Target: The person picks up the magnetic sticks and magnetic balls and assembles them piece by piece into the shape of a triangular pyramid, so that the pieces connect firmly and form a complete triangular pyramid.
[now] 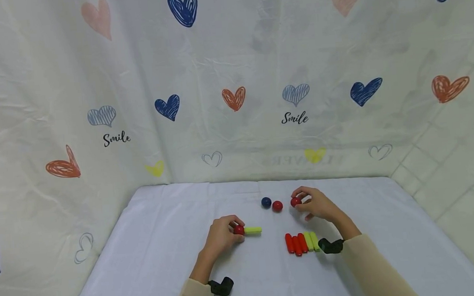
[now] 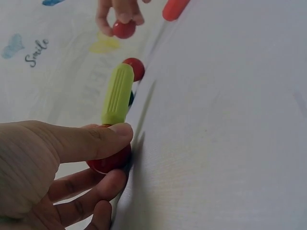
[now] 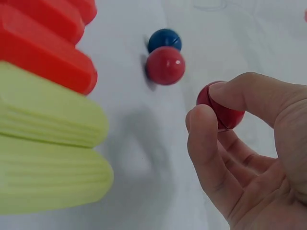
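My left hand [image 1: 221, 236] pinches a glossy red ball [image 1: 239, 230] between thumb and fingers. From that ball a ridged yellow-green handle [image 2: 117, 93] sticks out, like a small maraca; their joint is partly behind the thumb in the left wrist view. Farther back on the right, my right hand [image 1: 318, 205] holds another red ball [image 3: 223, 108] with thumb and forefinger. A dark seam runs round this ball, and it appears lifted off the cloth. Just left of it lie a loose red ball [image 1: 277, 206] and a dark blue ball [image 1: 266, 203], close together.
Three red handles [image 1: 296, 244] and two yellow-green handles [image 1: 311, 241] lie side by side in a row, near the right wrist's black camera [image 1: 330, 246]. White cloth covers the table [image 1: 146, 264]. A curtain printed with hearts [image 1: 203, 132] rises behind its far edge.
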Demonstrator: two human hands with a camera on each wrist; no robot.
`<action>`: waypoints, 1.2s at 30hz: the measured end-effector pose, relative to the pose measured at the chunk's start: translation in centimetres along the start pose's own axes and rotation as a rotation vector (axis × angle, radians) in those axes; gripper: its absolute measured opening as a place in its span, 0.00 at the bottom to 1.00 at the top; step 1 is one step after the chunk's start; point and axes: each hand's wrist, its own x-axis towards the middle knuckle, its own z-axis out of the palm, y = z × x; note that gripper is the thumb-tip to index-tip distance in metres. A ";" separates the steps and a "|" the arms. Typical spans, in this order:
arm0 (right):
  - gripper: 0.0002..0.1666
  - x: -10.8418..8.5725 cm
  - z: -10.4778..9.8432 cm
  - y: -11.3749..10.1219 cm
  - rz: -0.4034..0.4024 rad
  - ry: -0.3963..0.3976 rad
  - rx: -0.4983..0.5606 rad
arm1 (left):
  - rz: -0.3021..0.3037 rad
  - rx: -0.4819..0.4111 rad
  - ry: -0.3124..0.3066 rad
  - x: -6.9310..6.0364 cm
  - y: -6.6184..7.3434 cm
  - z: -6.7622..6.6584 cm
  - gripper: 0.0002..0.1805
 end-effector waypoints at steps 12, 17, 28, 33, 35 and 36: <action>0.21 -2.0 1.8 -1.6 -0.056 -0.033 0.101 | -0.002 -0.016 0.009 0.0 0.0 0.0 0.17; 0.21 -2.2 3.3 -2.2 -0.062 -0.054 0.102 | -0.008 -0.017 0.008 0.0 0.1 0.0 0.17; 0.21 -2.1 6.6 -3.0 -0.055 -0.104 0.074 | -0.003 -0.017 0.013 0.2 0.0 0.0 0.16; 0.20 -2.1 8.1 -3.3 -0.134 -0.114 -0.013 | -0.009 -0.013 0.010 0.2 0.0 0.0 0.16; 0.20 -2.0 8.6 -3.4 -0.168 -0.120 -0.050 | -0.010 -0.010 0.012 0.2 0.0 0.0 0.16; 0.19 -1.9 8.9 -3.4 -0.179 -0.121 -0.062 | -0.011 -0.010 0.014 0.2 0.0 0.0 0.16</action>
